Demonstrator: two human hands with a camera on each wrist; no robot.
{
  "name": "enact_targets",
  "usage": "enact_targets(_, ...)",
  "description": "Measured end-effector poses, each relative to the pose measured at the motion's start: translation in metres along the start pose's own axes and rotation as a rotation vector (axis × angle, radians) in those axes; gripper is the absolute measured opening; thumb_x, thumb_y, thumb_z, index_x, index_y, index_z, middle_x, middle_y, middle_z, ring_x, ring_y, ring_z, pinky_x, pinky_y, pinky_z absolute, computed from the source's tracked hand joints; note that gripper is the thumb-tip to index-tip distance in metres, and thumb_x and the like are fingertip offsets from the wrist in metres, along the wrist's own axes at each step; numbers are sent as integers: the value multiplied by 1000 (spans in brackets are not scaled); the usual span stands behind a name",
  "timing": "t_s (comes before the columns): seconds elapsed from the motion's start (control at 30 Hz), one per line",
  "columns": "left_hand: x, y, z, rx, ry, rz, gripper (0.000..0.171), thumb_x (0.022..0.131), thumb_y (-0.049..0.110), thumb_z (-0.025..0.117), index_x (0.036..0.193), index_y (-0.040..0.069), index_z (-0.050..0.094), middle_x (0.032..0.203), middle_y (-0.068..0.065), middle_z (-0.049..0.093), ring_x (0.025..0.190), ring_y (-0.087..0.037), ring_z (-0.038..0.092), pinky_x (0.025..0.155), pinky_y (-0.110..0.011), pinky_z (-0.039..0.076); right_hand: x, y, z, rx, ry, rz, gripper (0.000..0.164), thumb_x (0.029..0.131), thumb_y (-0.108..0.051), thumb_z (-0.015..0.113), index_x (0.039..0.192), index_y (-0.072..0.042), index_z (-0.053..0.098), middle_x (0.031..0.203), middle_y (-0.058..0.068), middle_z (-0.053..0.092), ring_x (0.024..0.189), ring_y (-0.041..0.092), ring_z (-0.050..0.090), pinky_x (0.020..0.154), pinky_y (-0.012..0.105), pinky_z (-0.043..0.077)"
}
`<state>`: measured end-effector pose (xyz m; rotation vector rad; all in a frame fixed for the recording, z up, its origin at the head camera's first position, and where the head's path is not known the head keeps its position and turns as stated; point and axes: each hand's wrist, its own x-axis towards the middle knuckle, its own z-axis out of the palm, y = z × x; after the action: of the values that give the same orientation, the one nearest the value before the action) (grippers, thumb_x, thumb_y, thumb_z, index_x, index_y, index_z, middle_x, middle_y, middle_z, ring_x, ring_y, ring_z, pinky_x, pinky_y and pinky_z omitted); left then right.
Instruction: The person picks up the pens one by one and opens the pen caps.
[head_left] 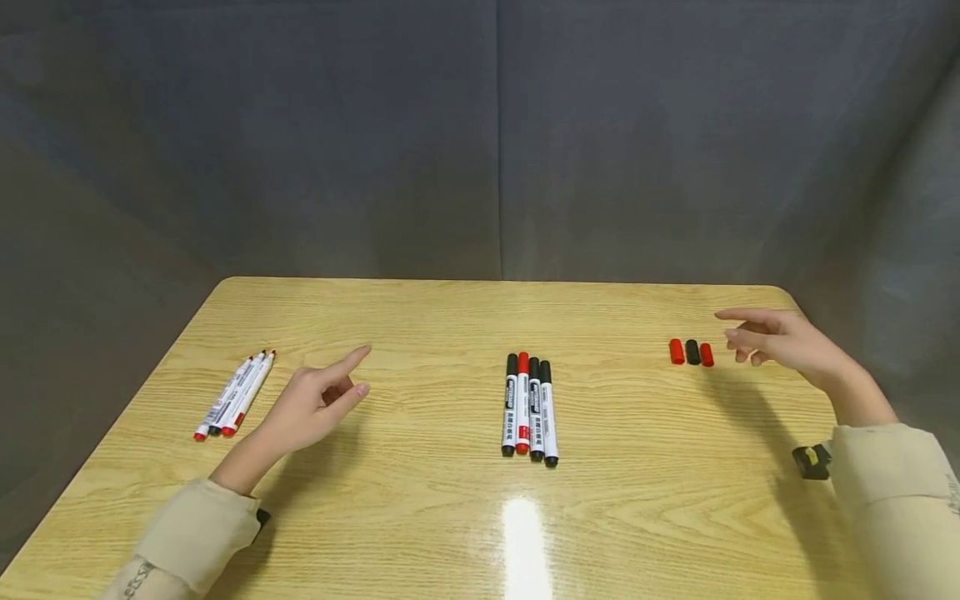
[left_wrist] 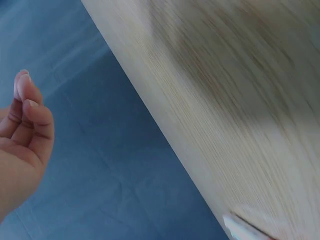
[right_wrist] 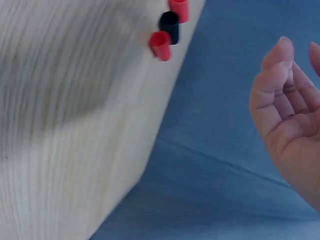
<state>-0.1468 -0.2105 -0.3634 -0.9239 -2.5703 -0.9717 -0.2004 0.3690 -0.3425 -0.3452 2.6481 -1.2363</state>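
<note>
My left hand (head_left: 309, 406) hovers above the table between two groups of markers, index finger and thumb extended, the other fingers loosely bent, holding nothing. To its left lie three uncapped white markers (head_left: 238, 396) side by side, two with red ends and one with a black end. Several capped whiteboard markers (head_left: 522, 404), one red and the others black, are lined up at the middle. My right hand (head_left: 791, 342), likewise holding nothing, is raised just right of a short row of loose caps: a red cap (head_left: 677, 351), a black cap (head_left: 693, 352) and another red cap (head_left: 707, 354).
The wooden table (head_left: 420, 517) has rounded far corners. Behind it hangs a dark grey curtain (head_left: 337, 150). Light glares off the tabletop near the front middle. In the left wrist view, part of a blurred white marker (left_wrist: 242, 229) shows at the bottom.
</note>
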Motion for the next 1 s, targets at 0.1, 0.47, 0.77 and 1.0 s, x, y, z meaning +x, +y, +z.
enact_targets(0.1, 5, 4, 6, -47, -7, -7, 46, 86, 3, 59, 130, -4, 46, 59, 13, 51, 47, 0, 39, 45, -22, 38, -6, -6, 0, -6, 6, -39, 42, 95, -20, 50, 130, 1, 42, 89, 3, 60, 74, 19, 56, 63, 27, 48)
enact_targets(0.47, 22, 17, 23, -231, -27, -7, 45, 88, -1, 55, 132, -6, 43, 59, 8, 53, 45, -6, 43, 44, -24, 40, -22, -28, 5, -42, 28, -153, 38, 94, -14, 51, 129, -1, 46, 83, 5, 59, 68, 17, 54, 57, 28, 46)
enact_targets(0.77, 33, 28, 46, -458, -47, -185, 47, 92, 2, 51, 135, -6, 37, 63, -7, 57, 51, -20, 51, 49, -25, 44, -19, -32, 20, -12, 16, -225, 32, 93, -7, 51, 124, -3, 51, 80, 6, 59, 68, 15, 55, 57, 27, 46)
enact_targets(1.0, 41, 35, 71, -405, -89, -280, 53, 91, 5, 53, 139, -3, 31, 70, -15, 58, 55, -24, 53, 50, -25, 44, -12, -42, 32, 32, -19, -236, 31, 95, -10, 48, 123, 5, 49, 81, 5, 59, 68, 16, 55, 58, 27, 46)
